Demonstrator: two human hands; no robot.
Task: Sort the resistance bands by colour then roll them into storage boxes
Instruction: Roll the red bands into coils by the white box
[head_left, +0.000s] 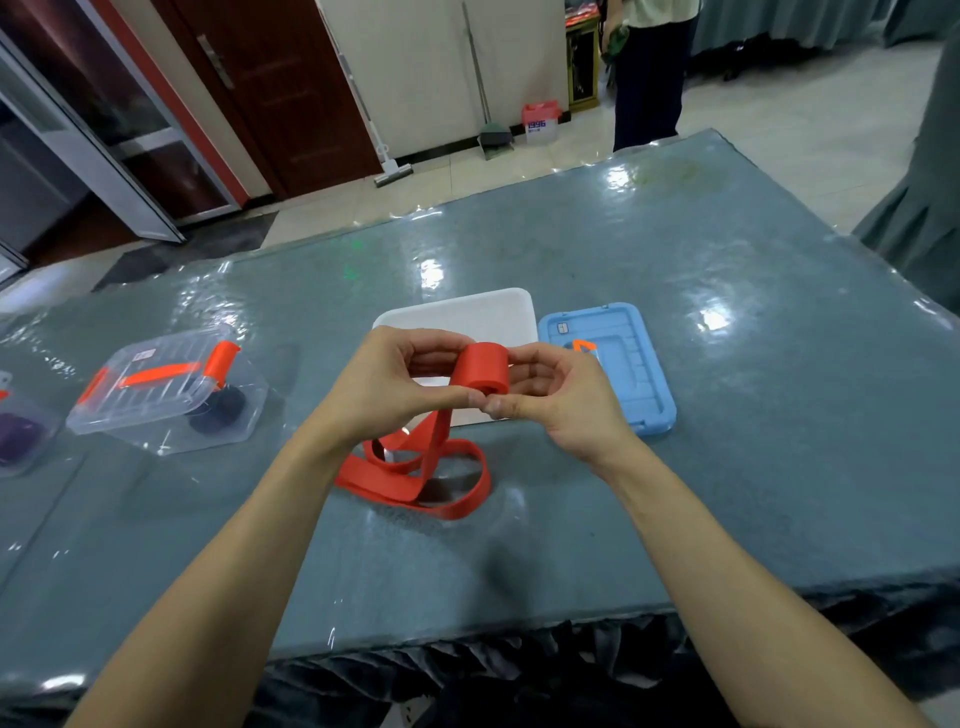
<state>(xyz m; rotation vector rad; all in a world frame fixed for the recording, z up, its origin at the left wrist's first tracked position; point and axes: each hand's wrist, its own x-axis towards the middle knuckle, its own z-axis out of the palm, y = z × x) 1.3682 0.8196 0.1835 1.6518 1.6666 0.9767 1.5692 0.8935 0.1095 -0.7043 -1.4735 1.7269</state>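
Pinching the red band's roll (483, 373) between them, left hand (384, 387) and right hand (558, 397) hold it above the table (675, 467).

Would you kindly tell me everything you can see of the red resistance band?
The red resistance band is a wide, flat strip, matte and rubbery-looking. One end is wound into a tight roll, held in the air between the left hand and the right hand, whose fingertips pinch it from either side. The unrolled rest hangs down from the roll and lies in loose, overlapping loops on the table.
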